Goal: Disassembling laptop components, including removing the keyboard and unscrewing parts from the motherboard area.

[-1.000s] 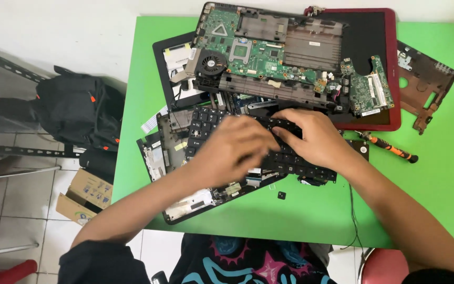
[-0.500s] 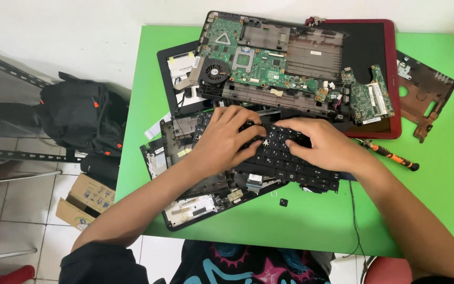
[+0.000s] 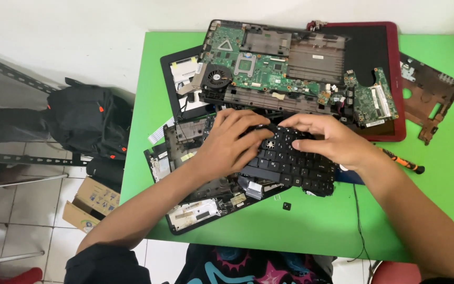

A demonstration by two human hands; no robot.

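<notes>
A black laptop keyboard (image 3: 295,165) lies loose on top of a dismantled black laptop base (image 3: 195,189) on the green table (image 3: 311,226). My left hand (image 3: 232,144) rests on the keyboard's left end, fingers curled over its upper edge. My right hand (image 3: 332,139) presses on the keyboard's upper right part, fingers pointing left. The fingertips of both hands nearly meet at the top middle, next to a spot where a keycap is off. One loose black keycap (image 3: 286,205) lies on the table just below the keyboard.
A green motherboard (image 3: 269,71) with a round fan sits on a black chassis behind the keyboard, over a red laptop lid (image 3: 390,79). A brown-red plastic panel (image 3: 426,94) lies far right. An orange-and-black screwdriver (image 3: 403,160) lies beside my right wrist. On the floor left are a black bag (image 3: 88,123) and a cardboard box (image 3: 90,202).
The view has shifted slightly downward. Both hands have moved up along the keyboard toward its top edge, and my right hand has slid left over the keys.
</notes>
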